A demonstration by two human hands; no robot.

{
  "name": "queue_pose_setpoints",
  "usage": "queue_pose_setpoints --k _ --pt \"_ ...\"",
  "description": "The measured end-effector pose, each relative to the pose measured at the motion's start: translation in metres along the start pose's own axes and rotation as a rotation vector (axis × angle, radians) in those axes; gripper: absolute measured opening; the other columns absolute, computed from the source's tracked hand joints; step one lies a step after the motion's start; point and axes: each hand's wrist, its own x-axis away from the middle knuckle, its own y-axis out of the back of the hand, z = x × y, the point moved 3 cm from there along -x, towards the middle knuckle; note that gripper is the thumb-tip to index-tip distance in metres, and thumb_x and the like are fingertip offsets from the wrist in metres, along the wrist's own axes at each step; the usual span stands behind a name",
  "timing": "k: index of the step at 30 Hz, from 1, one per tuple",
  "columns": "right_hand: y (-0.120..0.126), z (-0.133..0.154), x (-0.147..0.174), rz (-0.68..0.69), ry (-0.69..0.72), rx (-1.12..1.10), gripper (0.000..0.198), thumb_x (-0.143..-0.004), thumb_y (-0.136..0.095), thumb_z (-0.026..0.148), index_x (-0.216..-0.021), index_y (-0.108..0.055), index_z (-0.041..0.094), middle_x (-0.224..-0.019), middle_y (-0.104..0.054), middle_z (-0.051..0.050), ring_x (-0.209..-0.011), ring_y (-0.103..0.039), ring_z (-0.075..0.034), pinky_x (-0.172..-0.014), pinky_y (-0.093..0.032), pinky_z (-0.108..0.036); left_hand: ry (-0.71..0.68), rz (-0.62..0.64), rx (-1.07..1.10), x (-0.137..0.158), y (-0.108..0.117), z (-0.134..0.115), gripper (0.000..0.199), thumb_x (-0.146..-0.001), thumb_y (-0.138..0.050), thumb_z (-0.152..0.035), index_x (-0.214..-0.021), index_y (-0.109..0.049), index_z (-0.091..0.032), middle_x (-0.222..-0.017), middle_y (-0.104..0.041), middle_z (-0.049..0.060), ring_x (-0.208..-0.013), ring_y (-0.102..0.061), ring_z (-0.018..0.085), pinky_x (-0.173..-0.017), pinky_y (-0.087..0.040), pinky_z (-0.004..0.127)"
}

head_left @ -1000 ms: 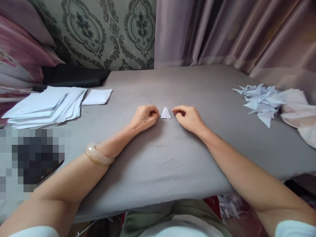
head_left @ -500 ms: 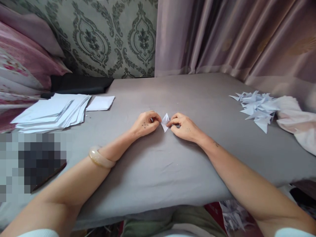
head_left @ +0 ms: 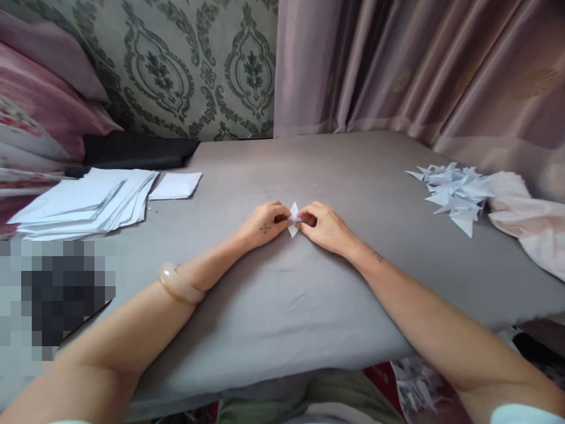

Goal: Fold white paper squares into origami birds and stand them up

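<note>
A small folded white paper piece [head_left: 293, 219] is held just above the grey-covered table [head_left: 282, 294] at its middle. My left hand [head_left: 263, 224] pinches its left side and my right hand [head_left: 324, 227] pinches its right side, fingertips almost meeting. Most of the paper is hidden between my fingers; only two small points show. A pale bangle [head_left: 179, 284] sits on my left forearm.
A fanned stack of white sheets [head_left: 83, 201] and a smaller stack of white squares [head_left: 175, 185] lie at the left. A heap of folded paper pieces [head_left: 457, 191] lies at the right beside a pale cloth [head_left: 527, 215]. A black cushion [head_left: 136, 150] and curtains stand behind.
A second ago the folded triangle lay on the table between my hands. Both hands closed in on it, picked it up and now pinch it together.
</note>
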Motion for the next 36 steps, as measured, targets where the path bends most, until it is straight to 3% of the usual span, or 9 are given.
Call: queue_pose_setpoints --k 8,19,23,29,32,36 --pt "-0.001 0.014 -0.035 0.057 0.153 0.2 0.017 -0.088 -0.049 0.021 -0.088 -0.066 0.021 -0.092 -0.06 -0.004 -0.081 -0.057 -0.016 -0.069 -0.039 -0.027 0.038 -0.211 -0.189 -0.002 0.011 0.009 0.015 -0.085 -0.051 -0.024 -0.077 -0.06 -0.017 -0.08 -0.058 0.004 -0.074 -0.054 0.015 -0.068 -0.044 0.027" --pt "-0.018 -0.004 -0.044 0.121 0.115 0.046 0.018 -0.086 -0.054 0.024 -0.094 -0.069 0.022 -0.087 -0.059 -0.003 -0.078 -0.057 -0.014 -0.075 -0.042 -0.027 0.103 -0.066 -0.14 -0.005 0.014 0.015 0.023 -0.084 -0.056 -0.031 -0.067 -0.061 -0.015 -0.079 -0.056 0.005 -0.073 -0.053 0.015 -0.071 -0.045 0.029" --pt "-0.017 -0.003 -0.043 0.133 0.12 0.056 0.019 -0.086 -0.053 0.025 -0.09 -0.071 0.022 -0.09 -0.06 -0.004 -0.077 -0.057 -0.013 -0.073 -0.042 -0.026 0.087 -0.08 -0.158 -0.004 0.013 0.016 0.019 -0.083 -0.058 -0.033 -0.085 -0.068 -0.017 -0.086 -0.056 0.007 -0.083 -0.053 0.019 -0.078 -0.046 0.034" --pt "-0.015 -0.007 -0.042 0.116 0.162 -0.043 0.021 -0.079 -0.054 0.017 -0.09 -0.071 0.02 -0.086 -0.062 -0.004 -0.074 -0.057 -0.013 -0.074 -0.044 -0.027 0.156 -0.107 -0.077 0.0 0.011 0.021 0.029 -0.077 -0.063 -0.037 -0.099 -0.069 -0.018 -0.093 -0.058 0.008 -0.085 -0.055 0.019 -0.079 -0.048 0.036" --pt "-0.012 -0.015 -0.044 0.083 0.074 -0.216 0.032 -0.07 -0.053 0.009 -0.095 -0.07 0.018 -0.086 -0.065 -0.004 -0.071 -0.058 -0.012 -0.072 -0.046 -0.027 0.201 -0.12 0.005 0.002 0.014 0.022 0.035 -0.073 -0.066 -0.038 -0.101 -0.068 -0.017 -0.096 -0.06 0.008 -0.079 -0.056 0.017 -0.075 -0.05 0.033" --pt "-0.008 -0.02 -0.045 -0.011 -0.128 -0.462 0.035 -0.067 -0.05 0.01 -0.096 -0.069 0.017 -0.089 -0.069 -0.005 -0.077 -0.062 -0.014 -0.075 -0.049 -0.03 0.305 -0.187 0.084 0.003 0.023 0.021 0.03 -0.072 -0.059 -0.026 -0.099 -0.068 -0.017 -0.091 -0.063 0.005 -0.073 -0.056 0.014 -0.068 -0.049 0.028"
